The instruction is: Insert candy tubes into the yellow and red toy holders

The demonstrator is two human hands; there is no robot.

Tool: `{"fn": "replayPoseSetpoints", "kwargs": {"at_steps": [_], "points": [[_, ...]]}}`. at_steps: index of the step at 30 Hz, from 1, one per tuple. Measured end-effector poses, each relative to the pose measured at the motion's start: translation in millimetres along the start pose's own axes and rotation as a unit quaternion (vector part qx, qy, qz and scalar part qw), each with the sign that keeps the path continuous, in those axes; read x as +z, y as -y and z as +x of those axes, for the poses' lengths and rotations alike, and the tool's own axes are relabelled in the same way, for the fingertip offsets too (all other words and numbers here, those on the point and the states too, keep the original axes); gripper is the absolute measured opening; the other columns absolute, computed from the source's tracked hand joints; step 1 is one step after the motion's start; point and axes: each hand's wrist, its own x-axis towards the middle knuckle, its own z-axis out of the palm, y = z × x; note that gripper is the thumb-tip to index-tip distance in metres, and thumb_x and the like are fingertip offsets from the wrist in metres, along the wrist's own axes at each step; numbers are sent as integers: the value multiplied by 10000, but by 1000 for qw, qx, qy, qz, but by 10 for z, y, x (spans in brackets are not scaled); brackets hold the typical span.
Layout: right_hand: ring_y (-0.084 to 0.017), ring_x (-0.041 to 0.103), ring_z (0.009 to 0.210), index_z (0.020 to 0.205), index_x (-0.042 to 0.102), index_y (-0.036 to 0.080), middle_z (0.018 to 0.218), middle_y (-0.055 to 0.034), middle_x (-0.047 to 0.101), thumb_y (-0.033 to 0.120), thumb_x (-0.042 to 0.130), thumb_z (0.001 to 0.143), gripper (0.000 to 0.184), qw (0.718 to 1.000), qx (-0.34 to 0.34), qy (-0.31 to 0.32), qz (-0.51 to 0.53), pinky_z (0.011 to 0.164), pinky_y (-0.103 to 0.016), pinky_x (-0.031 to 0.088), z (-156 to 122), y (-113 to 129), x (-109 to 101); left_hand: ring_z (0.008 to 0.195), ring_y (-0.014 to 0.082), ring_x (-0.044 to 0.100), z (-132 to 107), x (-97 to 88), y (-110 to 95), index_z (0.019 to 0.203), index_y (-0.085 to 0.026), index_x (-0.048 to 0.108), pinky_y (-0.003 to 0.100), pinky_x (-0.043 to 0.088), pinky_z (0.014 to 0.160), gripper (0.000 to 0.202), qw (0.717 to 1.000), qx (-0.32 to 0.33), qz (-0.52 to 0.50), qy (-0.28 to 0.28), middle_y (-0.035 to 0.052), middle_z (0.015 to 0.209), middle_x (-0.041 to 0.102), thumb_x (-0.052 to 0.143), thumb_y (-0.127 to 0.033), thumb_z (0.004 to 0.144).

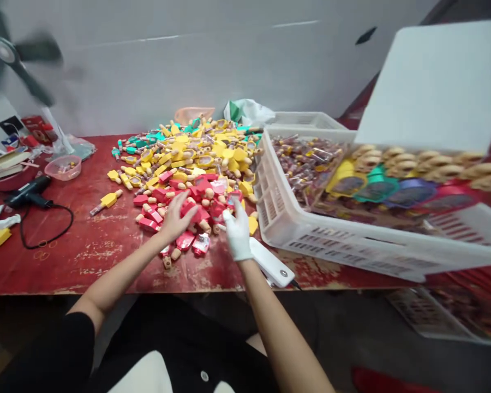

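Note:
My bare left hand (pixel 177 217) is over the near part of a heap of small red scoop-like pieces (pixel 159 194) with light wood-coloured knob ends. Its fingers are spread, with the thumb apart. My right hand (pixel 238 233), in a white glove, reaches into the right side of the same red pieces. Thumb and fingers stand apart there, and I see no piece clearly gripped between them. A white handheld device (pixel 272 263) with a round button and a dark cord lies beside the right wrist. Behind the red pieces spread similar yellow pieces (pixel 188 153) and green ones (pixel 135 150).
At right stands a white slatted crate (pixel 331 232) holding wrapped pieces and a printed display box (pixel 401 188) with a raised white flap. To the left are a black hair dryer (pixel 30 192) with its cord, a pink bowl (pixel 64 167) and a fan (pixel 4 50). The red table's front edge is near me.

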Motion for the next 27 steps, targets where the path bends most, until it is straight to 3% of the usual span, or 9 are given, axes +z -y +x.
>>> {"fn": "replayPoseSetpoints", "kwargs": {"at_steps": [3,6,8,13,19,21,24,25,27], "points": [[-362,285,1494,1563,408,102,1626,-236,286,584,566,850,875,995,-15,10,-102,1207,-533,262,-146,-315,66,1589,418,53,-577,-320,479,1580,-274,389,635,101,1262,961,978,28,206,18,126,1707,203,747,-650,771],[-439,168,1528,1605,353,147,1683,-240,118,666,643,791,1009,952,-19,29,-304,1194,-629,181,-160,-566,219,1560,522,-6,-1039,-239,833,1564,-341,410,803,38,1160,1034,942,20,303,144,130,1726,117,778,-728,679],[-476,155,1520,1605,368,235,1691,-211,106,717,624,796,976,916,-21,50,-397,1157,-701,141,-55,-623,409,1563,516,14,-1111,-111,961,1527,-342,473,813,73,1151,908,930,15,327,170,125,1725,133,730,-717,741],[-570,127,1479,1519,510,291,1704,-139,86,725,585,804,839,911,-20,68,-406,1113,-762,82,308,-430,1052,1580,465,3,-681,-170,1196,1495,-340,526,763,95,1194,664,918,-21,387,81,73,1716,198,615,-589,886],[-569,48,1481,1589,401,216,1714,-152,28,741,637,756,1013,948,-21,117,-295,1106,-784,110,698,-73,1726,1583,428,77,-132,-878,1544,1420,-276,608,725,142,1210,542,907,-53,418,-2,79,1707,234,539,-513,937],[-553,66,1496,1591,397,242,1714,-153,60,677,712,734,1011,956,-39,170,-237,1106,-785,144,773,-28,1679,1574,436,131,-193,-1061,1512,1428,-260,596,727,170,1205,552,914,-60,399,-47,88,1697,261,541,-484,926],[-425,193,1532,1547,475,217,1699,-145,179,487,735,779,854,958,-113,205,-168,1203,-618,232,676,-117,1211,1585,382,156,-588,-1053,1313,1542,-293,451,618,238,1245,640,931,3,350,-107,57,1706,244,537,-449,927],[-359,260,1527,1526,504,203,1682,-138,242,423,698,814,770,959,-132,196,-159,1226,-532,261,570,-188,974,1589,358,165,-765,-968,1241,1553,-310,431,580,233,1261,655,936,61,341,-66,50,1708,239,554,-446,924],[-265,373,1487,1496,538,184,1624,-126,378,359,608,873,652,964,-152,162,-148,1240,-424,292,270,-367,442,1568,327,259,-1076,-719,1133,1543,-373,438,546,219,1275,650,919,182,332,111,33,1680,316,584,-465,917]]}}
